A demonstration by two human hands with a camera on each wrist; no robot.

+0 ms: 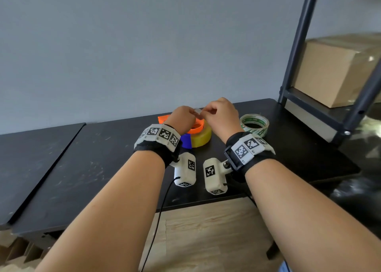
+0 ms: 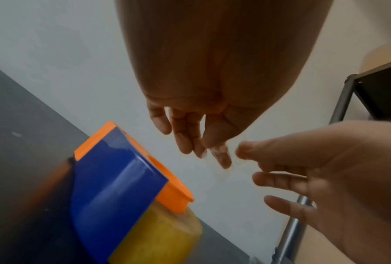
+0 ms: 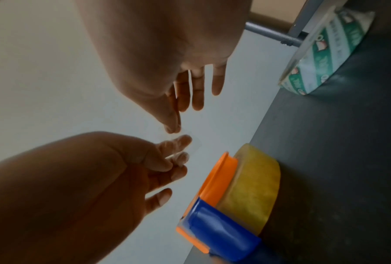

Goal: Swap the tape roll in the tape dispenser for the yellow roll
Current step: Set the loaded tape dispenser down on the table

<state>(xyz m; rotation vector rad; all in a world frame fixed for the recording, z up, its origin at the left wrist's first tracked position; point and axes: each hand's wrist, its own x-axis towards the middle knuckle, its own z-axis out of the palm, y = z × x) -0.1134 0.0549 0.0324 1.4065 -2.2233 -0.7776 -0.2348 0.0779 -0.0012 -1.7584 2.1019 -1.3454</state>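
storeroom or workshop: metal shelving (image 1: 296, 44), cardboard box (image 1: 329, 71), black worktable (image 1: 82, 158).

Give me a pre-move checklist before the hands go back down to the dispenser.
1. Yellow roll seated in the tape dispenser: ok, on the orange hub.
2. Old roll out: ok, green-printed roll lies flat on the table to the right.
3. Hands free: not ok, left hand and right hand both pinch a clear tape scrap.
4. Scrap stuck to the fingers: cannot tell.
5. Yellow tape's end threaded to the cutter: cannot tell.
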